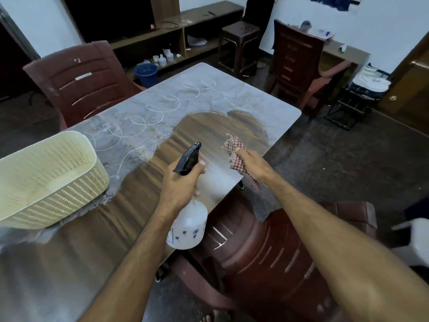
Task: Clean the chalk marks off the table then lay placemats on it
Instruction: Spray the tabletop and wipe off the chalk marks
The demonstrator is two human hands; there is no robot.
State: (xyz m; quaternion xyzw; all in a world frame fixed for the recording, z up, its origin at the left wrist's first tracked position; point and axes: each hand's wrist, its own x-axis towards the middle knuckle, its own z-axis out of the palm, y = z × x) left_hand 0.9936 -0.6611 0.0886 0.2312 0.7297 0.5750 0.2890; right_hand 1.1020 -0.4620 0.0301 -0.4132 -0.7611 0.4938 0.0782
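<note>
My left hand (183, 182) grips the spray bottle (188, 226), my right hand (253, 166) the checked cloth (234, 149), above the table (267, 105) with far chalk loops (162, 105).

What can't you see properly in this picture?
- Inside the cream basket: its wall hides the contents.
- Spray bottle neck: the left hand covers it.
- Checked cloth: partly under the right hand.
- Shelf items: too small.

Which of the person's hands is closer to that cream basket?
Left. The left hand, gripping the spray bottle, is just right of the cream basket. The right hand, holding the checked cloth, is farther right.
</note>
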